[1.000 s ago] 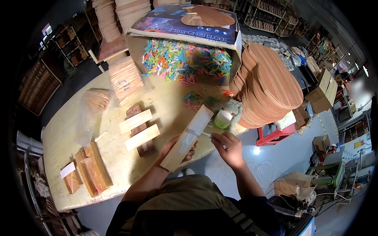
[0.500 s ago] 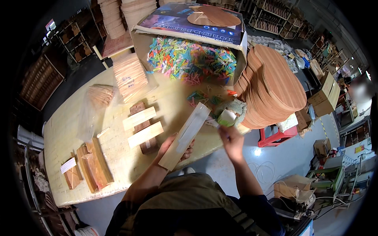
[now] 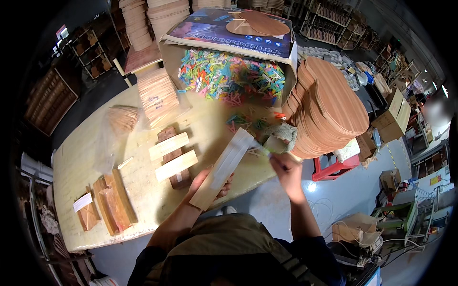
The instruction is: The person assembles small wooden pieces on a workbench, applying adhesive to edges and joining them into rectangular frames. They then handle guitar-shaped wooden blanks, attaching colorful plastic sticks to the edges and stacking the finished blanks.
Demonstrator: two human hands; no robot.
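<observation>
My left hand (image 3: 212, 183) grips a long pale wooden strip (image 3: 229, 159) from below, tilted over the near edge of the table, its far end pointing up and right. My right hand (image 3: 285, 164) is closed on a thin, blurred, brush-like stick (image 3: 261, 151) whose tip is at the strip's far end. A small pot wrapped in cloth (image 3: 282, 135) stands just beyond that end, next to the stack of boards.
On the pale table (image 3: 90, 157) lie short wooden blocks (image 3: 171, 155), brown slabs (image 3: 112, 202) and bundles of thin sticks (image 3: 157, 95). A cardboard box of coloured clips (image 3: 229, 76) stands at the back, a tall stack of rounded boards (image 3: 331, 105) on the right, a red stool (image 3: 334, 168) below it.
My right hand has moved up and to the right, from beside the strip's middle to its far end near the pot. The left hand keeps hold of the strip.
</observation>
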